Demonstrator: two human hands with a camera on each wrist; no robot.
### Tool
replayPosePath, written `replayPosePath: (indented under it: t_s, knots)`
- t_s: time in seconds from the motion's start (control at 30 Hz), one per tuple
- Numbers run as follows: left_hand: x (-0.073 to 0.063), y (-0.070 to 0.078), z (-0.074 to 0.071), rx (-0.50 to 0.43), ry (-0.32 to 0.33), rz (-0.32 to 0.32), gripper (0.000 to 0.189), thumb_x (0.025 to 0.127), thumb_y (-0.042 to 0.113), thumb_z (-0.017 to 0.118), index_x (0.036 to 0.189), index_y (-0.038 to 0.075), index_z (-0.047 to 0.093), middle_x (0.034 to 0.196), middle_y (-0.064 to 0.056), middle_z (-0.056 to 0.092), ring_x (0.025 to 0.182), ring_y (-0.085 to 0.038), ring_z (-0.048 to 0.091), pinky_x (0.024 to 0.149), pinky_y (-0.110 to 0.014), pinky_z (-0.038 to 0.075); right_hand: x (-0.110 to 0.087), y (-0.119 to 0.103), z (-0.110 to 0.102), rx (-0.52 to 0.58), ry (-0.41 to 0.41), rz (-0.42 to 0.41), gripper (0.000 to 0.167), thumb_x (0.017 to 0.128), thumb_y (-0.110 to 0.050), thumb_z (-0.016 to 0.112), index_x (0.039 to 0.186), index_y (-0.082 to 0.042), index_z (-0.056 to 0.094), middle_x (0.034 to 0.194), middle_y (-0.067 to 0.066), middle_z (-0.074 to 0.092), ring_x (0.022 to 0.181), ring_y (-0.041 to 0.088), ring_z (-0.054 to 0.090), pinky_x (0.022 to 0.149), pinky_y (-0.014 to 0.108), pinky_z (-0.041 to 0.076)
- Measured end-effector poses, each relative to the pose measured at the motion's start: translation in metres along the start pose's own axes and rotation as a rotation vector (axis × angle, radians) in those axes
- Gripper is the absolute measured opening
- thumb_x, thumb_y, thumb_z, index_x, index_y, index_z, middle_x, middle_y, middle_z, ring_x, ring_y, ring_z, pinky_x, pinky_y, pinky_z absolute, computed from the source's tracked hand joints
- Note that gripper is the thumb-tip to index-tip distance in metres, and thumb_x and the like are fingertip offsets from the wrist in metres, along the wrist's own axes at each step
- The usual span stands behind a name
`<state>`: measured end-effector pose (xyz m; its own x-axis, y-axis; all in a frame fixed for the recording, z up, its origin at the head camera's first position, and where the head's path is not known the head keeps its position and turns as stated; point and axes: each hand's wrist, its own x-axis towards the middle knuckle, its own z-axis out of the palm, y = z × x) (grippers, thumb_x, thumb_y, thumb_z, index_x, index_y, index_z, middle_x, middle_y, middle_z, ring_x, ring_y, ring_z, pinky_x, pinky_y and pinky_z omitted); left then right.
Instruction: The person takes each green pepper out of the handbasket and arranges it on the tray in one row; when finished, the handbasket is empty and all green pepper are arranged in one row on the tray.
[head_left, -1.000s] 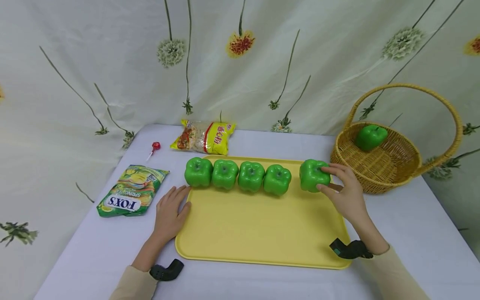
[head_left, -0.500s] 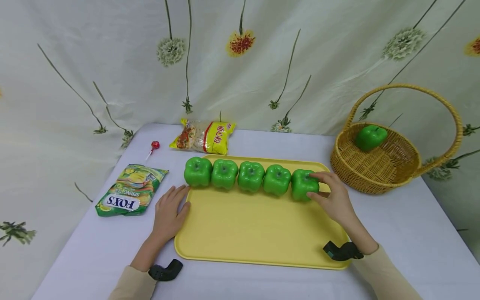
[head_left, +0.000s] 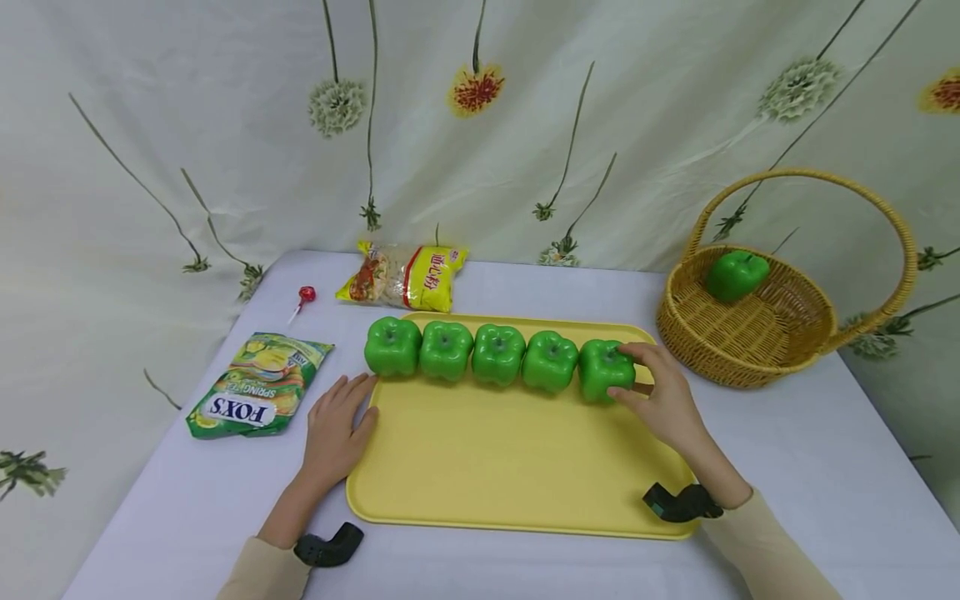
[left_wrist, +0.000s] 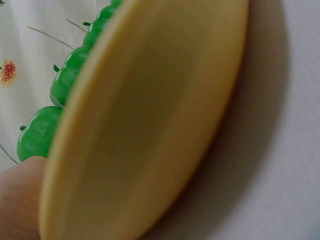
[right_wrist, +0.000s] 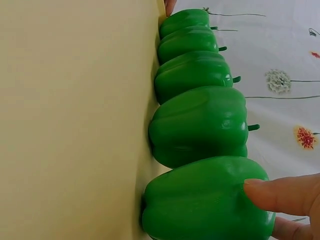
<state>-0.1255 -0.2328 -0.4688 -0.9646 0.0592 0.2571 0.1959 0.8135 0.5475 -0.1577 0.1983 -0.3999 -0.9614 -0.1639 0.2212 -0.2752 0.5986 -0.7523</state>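
Observation:
Several green bell peppers stand in a row along the far side of a yellow tray (head_left: 517,467). My right hand (head_left: 663,404) pinches the rightmost bell pepper (head_left: 600,372) between thumb and fingers. In the right wrist view that same bell pepper (right_wrist: 205,200) sits on the tray, right beside its neighbour (right_wrist: 200,125), with my thumb (right_wrist: 280,195) on its side. My left hand (head_left: 336,429) rests with fingers extended at the tray's left edge, close to the leftmost bell pepper (head_left: 392,347). In the left wrist view the tray's rim (left_wrist: 75,130) covers most of that hand.
A wicker basket (head_left: 675,337) with a tall handle stands at the back right, holding one bell pepper (head_left: 737,275). Behind the tray lies a yellow food packet (head_left: 405,277). A red lollipop (head_left: 306,295) and a green FOX'S bag (head_left: 258,385) lie on the left.
My right hand has brought its bell pepper leftward and down to the end of the row, then stayed there. The left hand has kept its place.

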Motion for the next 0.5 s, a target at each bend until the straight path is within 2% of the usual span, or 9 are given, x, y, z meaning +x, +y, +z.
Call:
replayPosePath:
  t_s: [0.23,0.37,0.5]
  knots:
    - [0.001,0.002,-0.001,-0.002,-0.01,-0.007,0.045,0.097,0.011,0.052,0.141,0.003,0.048,0.146,-0.024,0.046,0.142,-0.047,0.027,0.112,-0.067,0.014,-0.001,-0.001,-0.003,-0.01,-0.001,-0.002,0.059,0.082,0.002,0.074,0.136,0.003,0.049,0.139,0.027,0.039,0.127,0.046,0.044,0.087,0.053,0.056]
    - [0.001,0.001,0.0,0.001,-0.003,-0.002,0.045,0.096,0.011,0.052,0.141,0.003,0.049,0.145,-0.024,0.046,0.142,-0.047,0.027,0.112,-0.067,0.015,-0.002,-0.004,-0.008,-0.018,0.009,-0.042,0.062,0.08,0.001,0.076,0.137,0.002,0.049,0.143,0.027,0.036,0.129,0.047,0.042,0.088,0.056,0.054]
    - [0.0,0.0,0.001,-0.003,0.009,0.006,0.045,0.096,0.01,0.052,0.141,0.003,0.049,0.145,-0.024,0.047,0.141,-0.047,0.028,0.111,-0.067,0.015,-0.004,-0.007,-0.017,-0.036,0.032,-0.099,0.061,0.08,0.0,0.077,0.135,0.001,0.051,0.141,0.026,0.041,0.126,0.044,0.045,0.087,0.057,0.054]
